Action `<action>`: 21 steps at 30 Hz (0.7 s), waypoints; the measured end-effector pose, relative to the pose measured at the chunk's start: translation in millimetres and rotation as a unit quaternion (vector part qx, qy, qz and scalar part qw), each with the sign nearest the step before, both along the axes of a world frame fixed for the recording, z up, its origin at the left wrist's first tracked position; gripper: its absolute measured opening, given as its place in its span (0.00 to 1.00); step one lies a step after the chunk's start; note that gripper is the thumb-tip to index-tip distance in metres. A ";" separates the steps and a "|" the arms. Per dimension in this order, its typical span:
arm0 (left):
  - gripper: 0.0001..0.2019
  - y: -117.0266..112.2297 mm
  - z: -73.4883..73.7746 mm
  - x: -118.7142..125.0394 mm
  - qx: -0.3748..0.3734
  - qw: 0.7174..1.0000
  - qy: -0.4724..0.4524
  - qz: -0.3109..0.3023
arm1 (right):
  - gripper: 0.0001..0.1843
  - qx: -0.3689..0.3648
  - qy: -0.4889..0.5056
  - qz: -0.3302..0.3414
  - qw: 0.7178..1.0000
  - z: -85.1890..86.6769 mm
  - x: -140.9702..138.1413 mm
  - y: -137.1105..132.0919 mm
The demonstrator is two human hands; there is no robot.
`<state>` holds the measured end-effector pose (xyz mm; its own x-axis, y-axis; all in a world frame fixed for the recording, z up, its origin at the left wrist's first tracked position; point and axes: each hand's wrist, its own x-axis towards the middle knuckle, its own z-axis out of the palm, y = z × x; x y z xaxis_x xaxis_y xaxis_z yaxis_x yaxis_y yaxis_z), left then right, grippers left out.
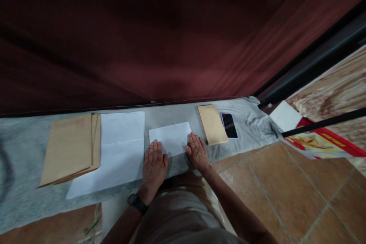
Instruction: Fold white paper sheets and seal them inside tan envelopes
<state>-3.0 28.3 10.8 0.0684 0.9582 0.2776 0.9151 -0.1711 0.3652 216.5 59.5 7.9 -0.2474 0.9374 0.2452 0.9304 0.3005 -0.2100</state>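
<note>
A small folded white sheet (171, 137) lies on the grey cloth (25, 202) in front of me. My left hand (153, 164) rests flat with fingers together and stretched, its fingertips on the sheet's lower left corner. My right hand (197, 152) lies flat on the sheet's lower right corner, fingers extended. Neither hand grips anything. A black watch (137, 203) is on my left wrist.
Left of the sheet lie larger white paper (120, 152) and a stack of brown envelopes (70, 146). To the right are one brown envelope (212, 124) and a dark phone (229, 125). A dark red curtain (160, 34) hangs behind. Tiled floor (286, 190) and a printed poster (317, 141) sit at right.
</note>
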 end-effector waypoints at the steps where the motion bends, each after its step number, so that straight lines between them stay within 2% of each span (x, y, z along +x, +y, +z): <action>1: 0.32 -0.6 0.3 -0.6 0.004 1.000 -0.002 0.006 | 0.30 -0.001 0.002 -0.003 1.000 -0.1 1.9 0.0; 4: 0.32 1.6 3.6 0.1 0.010 1.000 0.006 0.009 | 0.28 -0.003 0.012 -0.014 1.000 2.2 1.6 2.1; 6: 0.31 7.8 7.2 3.3 0.005 1.000 0.022 -0.011 | 0.28 -0.007 0.023 -0.008 1.000 6.3 -4.3 6.0; 12: 0.29 36.1 10.6 16.7 -0.034 0.992 0.070 -0.099 | 0.27 -0.037 0.066 0.078 0.994 15.7 -37.7 24.7; 16: 0.29 42.4 4.4 16.1 -0.042 0.990 0.088 -0.106 | 0.27 -0.049 0.068 0.104 0.991 11.5 -48.8 30.0; 21: 0.30 37.1 2.2 9.8 -0.031 0.992 0.095 -0.082 | 0.28 -0.050 0.049 0.084 0.994 7.0 -43.1 27.1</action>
